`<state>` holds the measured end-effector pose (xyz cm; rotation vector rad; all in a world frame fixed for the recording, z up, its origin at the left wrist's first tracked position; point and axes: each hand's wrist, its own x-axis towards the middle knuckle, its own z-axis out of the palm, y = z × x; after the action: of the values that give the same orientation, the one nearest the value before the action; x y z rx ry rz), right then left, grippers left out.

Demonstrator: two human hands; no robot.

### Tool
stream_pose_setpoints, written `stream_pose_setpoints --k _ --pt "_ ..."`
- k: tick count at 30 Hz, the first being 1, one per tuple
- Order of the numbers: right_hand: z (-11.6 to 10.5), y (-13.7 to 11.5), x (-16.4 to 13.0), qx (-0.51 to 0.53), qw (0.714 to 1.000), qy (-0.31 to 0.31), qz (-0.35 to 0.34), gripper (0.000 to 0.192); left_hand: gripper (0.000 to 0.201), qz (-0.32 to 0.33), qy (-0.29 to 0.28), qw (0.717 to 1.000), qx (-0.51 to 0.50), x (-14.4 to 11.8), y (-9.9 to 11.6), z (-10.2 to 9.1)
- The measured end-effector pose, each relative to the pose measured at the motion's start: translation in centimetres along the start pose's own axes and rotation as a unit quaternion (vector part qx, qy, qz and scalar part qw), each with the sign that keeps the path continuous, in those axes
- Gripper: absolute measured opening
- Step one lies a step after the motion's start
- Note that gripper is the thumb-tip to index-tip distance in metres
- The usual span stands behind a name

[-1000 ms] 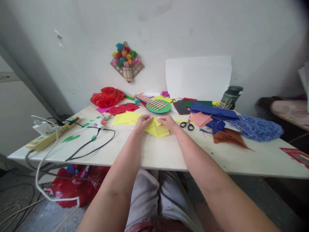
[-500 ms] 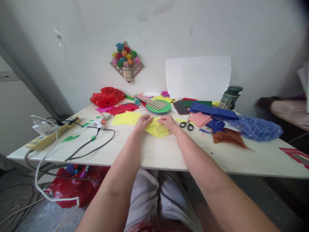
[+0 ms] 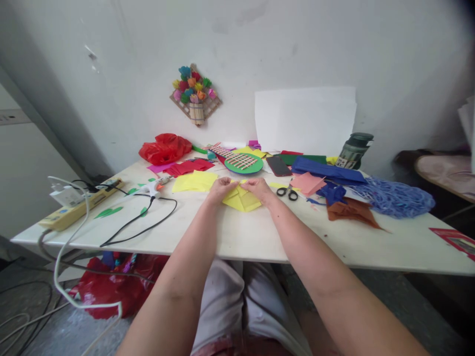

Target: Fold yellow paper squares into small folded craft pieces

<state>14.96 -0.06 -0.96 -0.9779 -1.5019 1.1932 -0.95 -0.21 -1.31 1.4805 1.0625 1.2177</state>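
Both hands are grasping the paper (image 3: 242,202) by fingertip pinches: the left hand (image 3: 223,188) is holding its upper edge near eleven o'clock, the right hand (image 3: 259,190) near one o'clock. The paper is sitting over the middle of the table (image 3: 248,240); whether it is touching, I cannot tell. It is looking thin, so uneven pulling between such close grips could be tearing it, and a loosening pinch could be letting its creases go askew. Scissors (image 3: 287,193) are lying towards three o'clock, sheets (image 3: 195,181) towards ten o'clock. Compared with half a second ago, the fingertips are meeting slightly closer, while the scissors and sheets are staying put
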Motion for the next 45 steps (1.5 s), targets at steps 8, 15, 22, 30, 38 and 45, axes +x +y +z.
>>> stream_pose_setpoints --k 8,15,22,30,38,45 --pt "0.0 0.1 -0.1 -0.024 0.999 -0.014 -0.025 0.022 0.030 0.007 -0.021 0.999 -0.024 -0.2 0.0 0.0" --pt "0.1 -0.5 -0.3 -0.015 1.000 -0.001 -0.004 0.021 0.029 0.000 -0.018 0.998 -0.059 -0.5 0.6 0.1" --pt "0.0 -0.9 -0.6 0.015 0.999 -0.036 0.029 0.024 0.029 0.044 0.004 0.999 0.030 -0.1 0.3 -0.1" --pt "-0.2 -1.4 -1.1 0.055 0.996 -0.062 0.025 0.021 0.030 0.060 0.012 0.996 0.068 -0.1 0.3 0.1" --pt "-0.2 -0.7 -0.5 -0.021 0.999 -0.046 -0.011 0.027 0.028 0.063 0.003 0.995 0.080 -0.5 1.0 0.7" --pt "0.0 0.0 0.0 -0.048 0.998 -0.011 -0.027 0.025 0.029 0.058 0.008 0.995 0.085 -0.8 1.5 1.0"
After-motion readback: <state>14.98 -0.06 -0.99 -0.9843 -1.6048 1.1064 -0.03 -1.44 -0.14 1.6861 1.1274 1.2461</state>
